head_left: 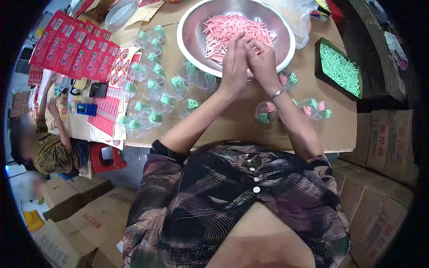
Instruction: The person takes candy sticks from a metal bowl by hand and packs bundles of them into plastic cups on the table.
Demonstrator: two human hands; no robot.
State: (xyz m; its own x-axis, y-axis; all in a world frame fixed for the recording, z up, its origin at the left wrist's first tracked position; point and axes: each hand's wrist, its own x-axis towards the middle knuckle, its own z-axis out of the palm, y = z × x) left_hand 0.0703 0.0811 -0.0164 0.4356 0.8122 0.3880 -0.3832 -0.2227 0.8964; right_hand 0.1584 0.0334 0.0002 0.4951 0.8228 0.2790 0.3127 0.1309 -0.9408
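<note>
Both hands are raised close together over the near side of a metal bowl (190, 44) that holds a heap of pink sticks (232, 29). My left hand (234, 67) has its fingers extended and pressed together. My right hand (262, 60) touches or nearly touches it, its fingers curled; what lies between the hands is hidden. Clear cups with green sticks (177, 87) stand in several rows left of my left forearm. Cups with both pink and green sticks (267, 111) are beside my right forearm.
A dark tray (318, 67) of green sticks (337, 67) lies at the right. Red printed packets (73, 47), label sheets (109, 109) and a blue device (86, 108) are at the left. A co-worker (53, 147) sits at the far left. Cardboard boxes (384, 138) stand beside the table (326, 134).
</note>
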